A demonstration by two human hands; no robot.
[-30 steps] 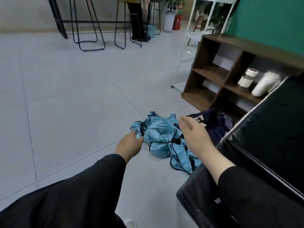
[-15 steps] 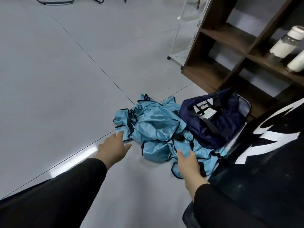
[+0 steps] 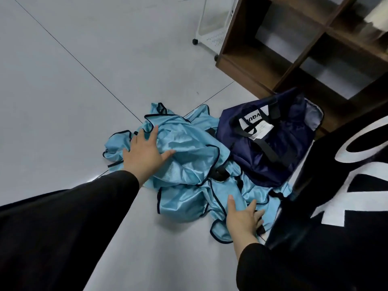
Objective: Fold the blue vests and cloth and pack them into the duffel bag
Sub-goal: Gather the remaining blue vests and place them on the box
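Half a second ago the left hand [image 3: 144, 155] lay on the bare floor [image 3: 63, 101] just short of the heap; now it rests flat on top of the crumpled blue vests [image 3: 189, 162], fingers straight and spread apart, thumb out to the right; the right hand [image 3: 241, 220], which before touched only the near hem, now lies further onto the near edge of the fabric, fingers straight and slightly apart, gripping nothing that can be seen; the view has also dropped closer, so the heap and bag fill more of the picture. The vests lie in one tangled pile on the grey tiled floor, light blue and shiny, edged in dark piping, with black straps and a black buckle showing among the folds; single garments cannot be told apart, nor which piece is the cloth. The duffel bag [image 3: 270, 143], navy with black handles and a white label, sits slumped just right of the pile, touching it and overlapping its far edge, in front of a dark wooden shelf unit [image 3: 273, 59].
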